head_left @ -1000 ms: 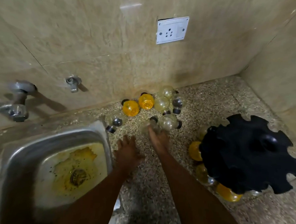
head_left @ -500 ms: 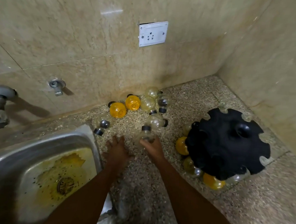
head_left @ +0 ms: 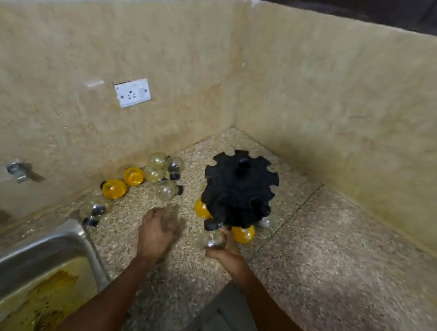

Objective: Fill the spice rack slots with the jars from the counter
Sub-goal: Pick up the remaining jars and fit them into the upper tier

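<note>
Right hand (head_left: 224,251) holds clear jar (head_left: 212,237) beside black rack (head_left: 239,189).

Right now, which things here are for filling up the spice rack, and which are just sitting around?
For the job:
black spice rack
clear jar held by the right hand
loose jars by the wall
left hand, holding nothing

Just lying about:
steel sink
wall socket
wall tap
</note>
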